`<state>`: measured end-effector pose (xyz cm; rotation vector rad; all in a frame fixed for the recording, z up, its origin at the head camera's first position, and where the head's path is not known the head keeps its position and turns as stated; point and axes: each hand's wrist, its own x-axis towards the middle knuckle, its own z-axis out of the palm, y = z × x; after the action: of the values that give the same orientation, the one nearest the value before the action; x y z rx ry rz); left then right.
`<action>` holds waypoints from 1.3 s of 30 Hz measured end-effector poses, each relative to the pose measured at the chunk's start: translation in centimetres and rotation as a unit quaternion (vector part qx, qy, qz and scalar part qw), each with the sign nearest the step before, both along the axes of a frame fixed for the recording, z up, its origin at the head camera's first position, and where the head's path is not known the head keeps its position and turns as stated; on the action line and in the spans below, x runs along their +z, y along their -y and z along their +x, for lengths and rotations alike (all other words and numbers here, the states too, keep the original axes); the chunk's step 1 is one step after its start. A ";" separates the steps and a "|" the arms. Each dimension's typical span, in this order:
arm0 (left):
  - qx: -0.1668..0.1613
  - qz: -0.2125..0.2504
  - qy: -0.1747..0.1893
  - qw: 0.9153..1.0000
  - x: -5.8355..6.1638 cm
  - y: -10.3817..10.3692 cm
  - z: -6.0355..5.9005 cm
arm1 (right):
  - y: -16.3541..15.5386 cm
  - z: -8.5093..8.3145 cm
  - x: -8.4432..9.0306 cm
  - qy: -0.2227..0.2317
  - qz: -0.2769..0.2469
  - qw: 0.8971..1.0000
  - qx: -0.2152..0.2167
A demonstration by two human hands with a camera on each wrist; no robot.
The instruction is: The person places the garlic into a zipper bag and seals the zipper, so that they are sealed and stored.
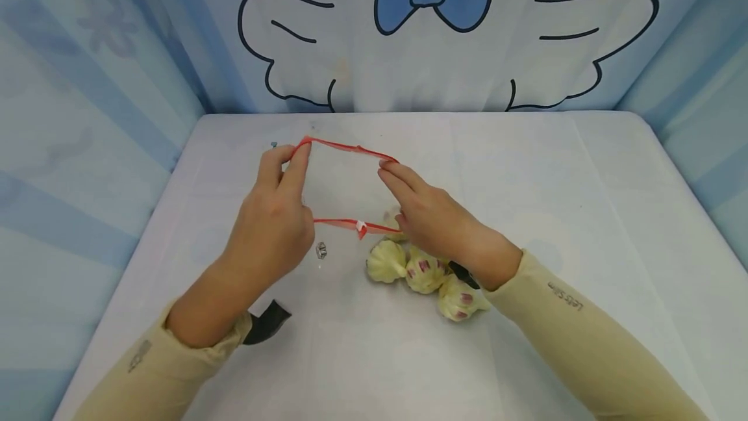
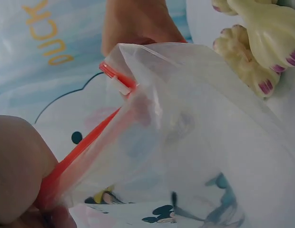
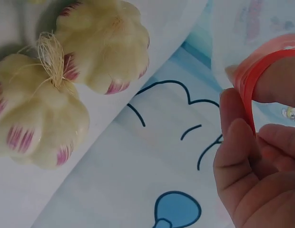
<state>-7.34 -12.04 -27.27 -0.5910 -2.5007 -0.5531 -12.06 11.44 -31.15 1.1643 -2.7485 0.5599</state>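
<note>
A clear plastic zip bag [image 2: 200, 118] with a red zip edge [image 1: 353, 147] and a white slider [image 2: 122, 85] is stretched between my hands, its mouth spread wide. My left hand [image 1: 271, 219] grips the left end of the mouth. The right hand [image 1: 438, 219] holds the opposite end; in the right wrist view the red edge [image 3: 247, 78] runs between thumb and fingers. Below and beside my right hand lie several garlic bulbs [image 1: 386, 261], cream with purple streaks. One of them is partly hidden by the bag's edge and the hand.
The white-covered table [image 1: 555, 343] runs back to a printed curtain [image 1: 432, 70], with another curtain [image 1: 76, 180] at the left. A small grey patterned thing [image 1: 321, 251] shows between my hands. Black straps [image 1: 267, 323] hang at the wrists.
</note>
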 end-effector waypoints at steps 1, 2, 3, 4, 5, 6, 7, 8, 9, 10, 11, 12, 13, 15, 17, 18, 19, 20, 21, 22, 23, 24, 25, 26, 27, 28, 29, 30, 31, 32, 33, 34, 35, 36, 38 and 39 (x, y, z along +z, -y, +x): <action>-0.004 0.004 -0.002 1.000 0.0 0.0 0.0 | 0.0 0.0 -0.1 0.003 0.004 1.000 0.000; -0.008 0.009 0.000 1.000 -0.1 0.0 0.1 | 0.1 -0.1 -0.2 0.004 0.007 1.000 0.000; -0.014 0.013 0.002 1.000 -0.1 0.0 0.1 | 0.1 -0.1 -0.3 0.006 0.011 1.000 -0.002; -0.020 0.016 0.004 1.000 -0.2 0.0 0.1 | 0.1 -0.1 -0.4 0.006 0.015 1.000 -0.004; -0.027 0.018 0.008 0.999 -0.2 0.0 0.2 | 0.2 -0.2 -0.5 0.005 0.019 1.000 -0.006; -0.034 0.018 0.014 0.999 -0.3 0.0 0.2 | 0.2 -0.2 -0.6 0.004 0.023 1.000 -0.008; -0.041 0.017 0.020 0.999 -0.3 0.1 0.2 | 0.2 -0.3 -0.7 0.003 0.027 1.000 -0.010; -0.048 0.015 0.028 0.998 -0.3 0.2 0.2 | 0.1 -0.4 -0.8 0.002 0.030 0.999 -0.011; -0.054 0.011 0.035 0.998 -0.3 0.4 0.2 | 0.1 -0.4 -0.9 0.002 0.032 0.999 -0.013; -0.060 0.009 0.045 0.997 -0.2 0.5 0.2 | 0.1 -0.5 -0.9 0.000 0.032 0.999 -0.013; -0.064 0.005 0.054 0.996 -0.1 0.7 0.2 | 0.1 -0.5 -1.0 -0.001 0.030 0.999 -0.013; -0.067 0.000 0.063 0.996 -0.1 0.9 0.2 | 0.0 -0.5 -1.0 0.001 0.026 1.000 -0.014; -0.069 -0.005 0.071 0.995 0.0 1.1 0.2 | 0.0 -0.6 -1.1 0.003 0.021 1.000 -0.012; -0.072 -0.012 0.084 0.994 0.1 1.3 0.1 | -0.1 -0.6 -1.1 0.009 0.008 1.000 -0.008; -0.075 -0.018 0.094 0.993 0.2 1.5 0.0 | -0.2 -0.6 -1.1 0.020 -0.005 1.000 -0.002; -0.076 -0.019 0.098 0.992 0.3 1.6 -0.1 | -0.2 -0.5 -1.1 0.026 -0.009 1.000 0.002; -0.076 -0.020 0.103 0.992 0.3 1.6 -0.1 | -0.2 -0.5 -1.0 0.031 -0.011 0.999 0.004; -0.075 -0.021 0.109 0.991 0.3 1.7 -0.2 | -0.2 -0.5 -0.9 0.034 -0.012 0.999 0.007; -0.075 -0.021 0.115 0.990 0.3 1.7 -0.3 | -0.3 -0.5 -0.9 0.037 -0.010 0.999 0.009; -0.073 -0.023 0.121 0.990 0.4 1.8 -0.4 | -0.3 -0.4 -0.7 0.040 -0.008 0.999 0.011; -0.070 -0.025 0.128 0.989 0.4 1.9 -0.5 | -0.3 -0.4 -0.6 0.042 -0.006 0.999 0.012; -0.067 -0.028 0.134 0.988 0.4 2.0 -0.5 | -0.3 -0.4 -0.5 0.045 -0.004 0.999 0.012; -0.064 -0.030 0.139 0.988 0.5 2.1 -0.6 | -0.3 -0.4 -0.4 0.045 -0.003 0.999 0.013; -0.061 -0.033 0.142 0.987 0.6 2.2 -0.7 | -0.3 -0.4 -0.3 0.043 -0.004 0.999 0.015; -0.059 -0.035 0.144 0.987 0.6 2.3 -0.8 | -0.4 -0.4 -0.2 0.042 -0.006 0.999 0.017; -0.056 -0.037 0.144 0.987 0.7 2.4 -0.8 | -0.5 -0.3 0.0 0.037 -0.010 0.999 0.020; -0.053 -0.037 0.144 0.987 0.8 2.5 -0.9 | -0.6 -0.3 0.1 0.028 -0.016 0.999 0.023; -0.050 -0.038 0.143 0.988 0.8 2.5 -1.0 | -0.7 -0.3 0.2 0.019 -0.023 0.999 0.027; -0.046 -0.039 0.142 0.988 0.8 2.6 -1.1 | -0.8 -0.2 0.2 0.010 -0.030 0.999 0.031; -0.042 -0.038 0.142 0.988 0.9 2.7 -1.2 | -0.9 -0.2 0.3 0.003 -0.036 0.999 0.034; -0.038 -0.038 0.142 0.988 0.9 2.7 -1.3 | -1.1 -0.1 0.4 -0.002 -0.041 0.998 0.037; -0.034 -0.038 0.142 0.988 0.8 2.8 -1.4 | -1.2 -0.1 0.5 -0.004 -0.045 0.998 0.038; -0.030 -0.039 0.146 0.988 0.8 2.9 -1.5 | -1.3 0.0 0.5 -0.001 -0.046 0.998 0.037; -0.028 -0.040 0.150 0.988 0.8 2.9 -1.6 | -1.5 0.1 0.6 0.008 -0.046 0.998 0.036; -0.026 -0.035 0.169 0.985 0.7 3.1 -1.8 | -1.7 0.3 0.6 0.029 -0.040 0.998 0.031; -0.029 -0.030 0.181 0.983 0.7 3.2 -1.9 | -1.7 0.4 0.7 0.040 -0.036 0.998 0.028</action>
<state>-9.24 -15.24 -26.61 -0.6348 -2.8585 -0.6583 -11.68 13.18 -30.49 1.2310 -2.7435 0.7209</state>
